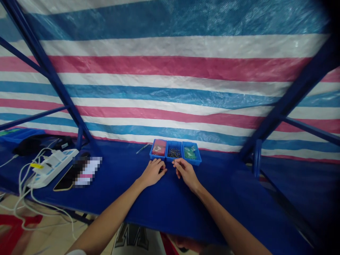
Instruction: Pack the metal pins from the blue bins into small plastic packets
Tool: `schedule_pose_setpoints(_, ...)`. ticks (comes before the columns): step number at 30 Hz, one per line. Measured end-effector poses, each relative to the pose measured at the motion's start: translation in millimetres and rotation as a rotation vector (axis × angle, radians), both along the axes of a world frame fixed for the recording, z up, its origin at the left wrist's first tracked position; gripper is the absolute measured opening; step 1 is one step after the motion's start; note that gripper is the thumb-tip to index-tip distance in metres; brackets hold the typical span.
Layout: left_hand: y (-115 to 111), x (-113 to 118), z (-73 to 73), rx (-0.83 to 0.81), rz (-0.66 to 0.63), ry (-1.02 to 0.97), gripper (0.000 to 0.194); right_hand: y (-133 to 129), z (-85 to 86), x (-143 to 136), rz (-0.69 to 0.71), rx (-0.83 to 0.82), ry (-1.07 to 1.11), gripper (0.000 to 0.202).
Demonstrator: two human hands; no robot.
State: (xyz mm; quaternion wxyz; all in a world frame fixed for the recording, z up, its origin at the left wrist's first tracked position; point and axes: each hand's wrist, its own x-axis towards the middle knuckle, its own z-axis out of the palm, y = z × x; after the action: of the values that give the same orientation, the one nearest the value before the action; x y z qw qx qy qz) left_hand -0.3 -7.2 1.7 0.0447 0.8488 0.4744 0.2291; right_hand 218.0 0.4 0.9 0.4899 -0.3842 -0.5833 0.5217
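Observation:
A blue tray of three joined bins (198, 163) stands at the back of the blue table. Its left bin holds a reddish piece (159, 147) with small pale parts, the middle one a heap of thin dark metal pieces (174, 153) like screws or nails, the right one green pieces (190, 152). My left hand (154, 172) rests on the table before the left bin, fingers curled in; whatever lies under them is hidden. At the front edge of the middle bin, my right hand (184, 171) is closed in a pinch; what sits between the fingertips is too small to name.
A thin metal tool (142, 148) lies left of the tray. Further left are a phone (66, 179), a pixelated patch, and a white power strip (53, 168) with tangled cables. Blue frame posts (57, 88) flank the table, with a striped plastic sheet (170, 67) behind.

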Motion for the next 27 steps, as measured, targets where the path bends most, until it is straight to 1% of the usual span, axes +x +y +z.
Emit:
schedule_pose_setpoints(3, 0, 0, 2.6, -0.008, -0.002, -0.003, 0.015, -5, 2.5, 2, -0.135, 0.253, -0.264, 0.029)
schedule_pose_setpoints(5, -1, 0, 4.1, -0.016, -0.001, -0.006, 0.016, -8, 5.5, 3, -0.198, 0.395, -0.404, 0.022)
schedule_pose_setpoints(6, -1, 0, 4.7, -0.020, -0.001, -0.007, 0.016, -10, 6.8, 3, -0.216, 0.435, -0.447, 0.020)
schedule_pose_setpoints(8, -1, 1, 5.2, -0.025, -0.003, -0.006, 0.016, -11, 7.7, 3, -0.237, 0.460, -0.471, 0.018)
schedule_pose_setpoints(10, -1, 1, 5.0, -0.024, -0.005, -0.005, 0.015, -9, 6.3, 3, -0.239, 0.417, -0.416, 0.019)
schedule_pose_setpoints(11, -1, 1, 4.5, -0.022, -0.005, -0.006, 0.014, -7, 4.9, 2, -0.229, 0.362, -0.363, 0.020)
schedule_pose_setpoints(13, -1, 0, 3.3, -0.018, -0.004, -0.008, 0.014, -4, 2.0, 1, -0.182, 0.209, -0.228, 0.027)
schedule_pose_setpoints(17, 0, 0, 1.2, -0.010, -0.009, -0.009, 0.014, 0, -0.1, -1, -0.043, -0.097, 0.034, 0.041)
schedule_pose_setpoints(20, 0, 0, 0.8, -0.005, -0.010, -0.013, 0.015, 0, 1.6, -1, 0.037, -0.246, 0.157, 0.050)
schedule_pose_setpoints(23, 0, 0, 0.8, -0.007, -0.010, -0.016, 0.015, -1, 2.5, -2, 0.019, -0.259, 0.181, 0.053)
schedule_pose_setpoints(27, 0, 1, 0.9, -0.004, -0.010, -0.023, 0.015, -1, 2.4, -1, -0.095, -0.170, 0.105, 0.050)
